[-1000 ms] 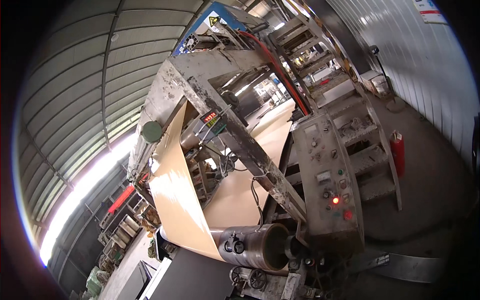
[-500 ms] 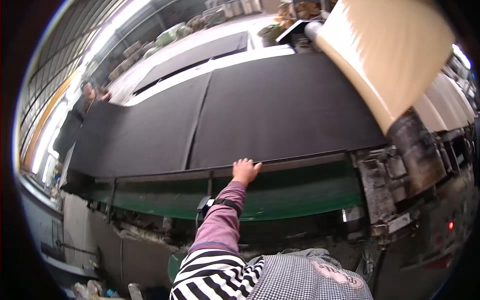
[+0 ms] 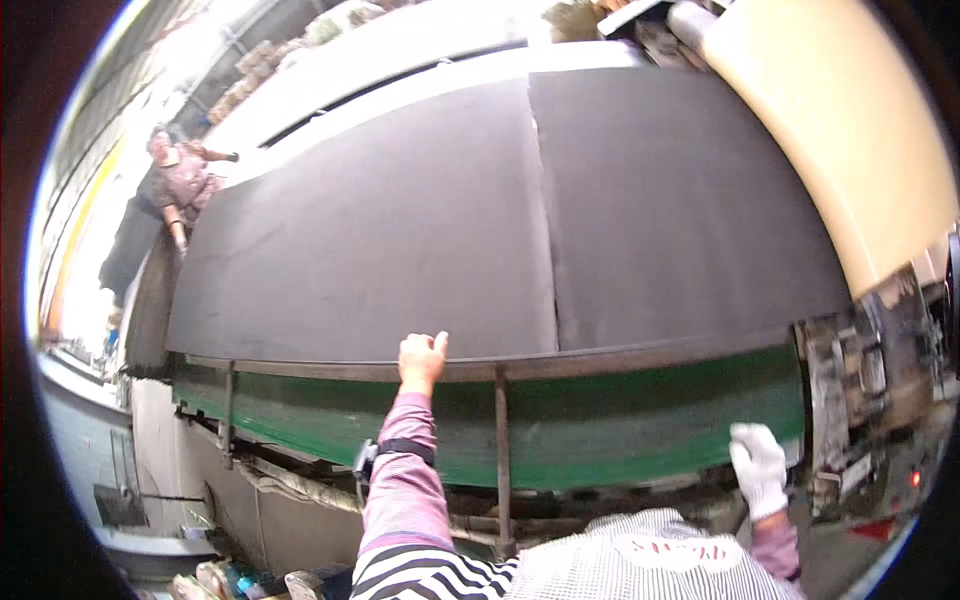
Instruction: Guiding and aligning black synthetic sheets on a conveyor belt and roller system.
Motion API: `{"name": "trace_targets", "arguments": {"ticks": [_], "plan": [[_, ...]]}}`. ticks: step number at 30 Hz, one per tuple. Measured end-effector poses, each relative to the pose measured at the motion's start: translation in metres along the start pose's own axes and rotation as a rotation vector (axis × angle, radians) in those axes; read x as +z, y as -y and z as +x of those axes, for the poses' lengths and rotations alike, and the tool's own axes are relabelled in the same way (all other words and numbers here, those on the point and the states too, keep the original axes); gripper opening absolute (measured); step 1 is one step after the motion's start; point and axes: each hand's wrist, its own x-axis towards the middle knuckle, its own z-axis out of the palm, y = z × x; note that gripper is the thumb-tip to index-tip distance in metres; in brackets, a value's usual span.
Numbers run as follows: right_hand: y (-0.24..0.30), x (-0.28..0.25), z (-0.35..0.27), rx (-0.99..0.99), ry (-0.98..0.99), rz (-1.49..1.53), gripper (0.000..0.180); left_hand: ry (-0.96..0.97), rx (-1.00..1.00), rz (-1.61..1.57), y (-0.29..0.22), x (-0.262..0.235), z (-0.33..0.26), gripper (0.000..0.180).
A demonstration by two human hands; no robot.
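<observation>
Black sheets [image 3: 450, 220]; green belt [image 3: 620, 430]; tan roll [image 3: 850, 130]; white glove [image 3: 757, 468]; pink sleeve [image 3: 400, 480]; black-and-white striped shirt [image 3: 420, 575].

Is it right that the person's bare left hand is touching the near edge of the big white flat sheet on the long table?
Not quite. The head view shows the sheet is black, not white. The bare left hand does touch the near edge of the big black flat sheet on the long table with the green side panel.
</observation>
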Motion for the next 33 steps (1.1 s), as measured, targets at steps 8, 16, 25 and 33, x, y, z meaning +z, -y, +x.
{"name": "trace_targets", "arguments": {"ticks": [8,16,25,33], "plan": [[0.047,0.149,0.188,-0.215,0.308,-0.222,0.046,0.018,0.306,-0.067,-0.082,0.034,-0.023,0.039],[0.003,0.138,0.213,0.167,0.280,-0.315,0.038,-0.038,0.022,-0.132,-0.012,0.005,0.007,0.023],[-0.105,0.062,0.248,0.221,0.124,-0.554,0.019,0.015,0.083,-0.011,0.059,0.019,-0.008,0.022],[-0.170,0.019,0.267,0.468,0.053,-0.666,0.019,0.496,0.261,-0.087,0.005,0.002,-0.011,0.034]]}}
